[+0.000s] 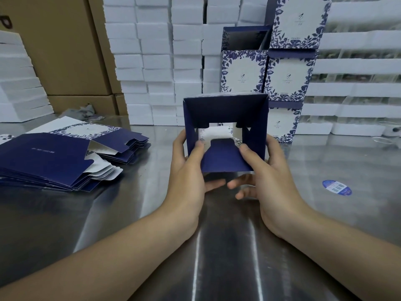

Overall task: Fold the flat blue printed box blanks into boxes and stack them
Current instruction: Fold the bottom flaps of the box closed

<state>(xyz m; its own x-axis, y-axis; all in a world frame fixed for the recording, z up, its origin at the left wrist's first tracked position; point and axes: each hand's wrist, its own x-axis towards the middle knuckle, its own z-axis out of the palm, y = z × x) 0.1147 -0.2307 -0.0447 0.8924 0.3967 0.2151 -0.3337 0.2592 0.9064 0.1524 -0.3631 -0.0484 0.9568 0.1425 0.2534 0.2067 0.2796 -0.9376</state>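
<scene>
Both forearms stretch out low over the steel desk [130, 213], and between them is the job in hand: a half-folded blue box [225, 109], held up off the desk at its middle, open end facing the person. You look straight down into its dark blue inside. At the far end the flaps only partly close it, and a white panel with blue leaf print shows through the gap.

Left hand [186, 170] is on the box's left wall, and its grip is clamped on the box: thumb [198, 148] inside on the lower flap [223, 157], fingers curled beneath. Right hand [269, 170] mirrors it on the right wall, with the same clamped grip, thumb [245, 151] on that flap. Under the box the fingertips of the two hands nearly meet.

Out to the left, a fanned pile of flat blue blanks [50, 161] lies on the desk. Behind the box, against the back, finished printed boxes [286, 79] stand stacked in columns, white faces framed with blue leaves. A round blue sticker [337, 187] sits on the desk to the right. White foam boxes [156, 61] are piled high along the back, with brown cardboard cartons [65, 51] at the far left.
</scene>
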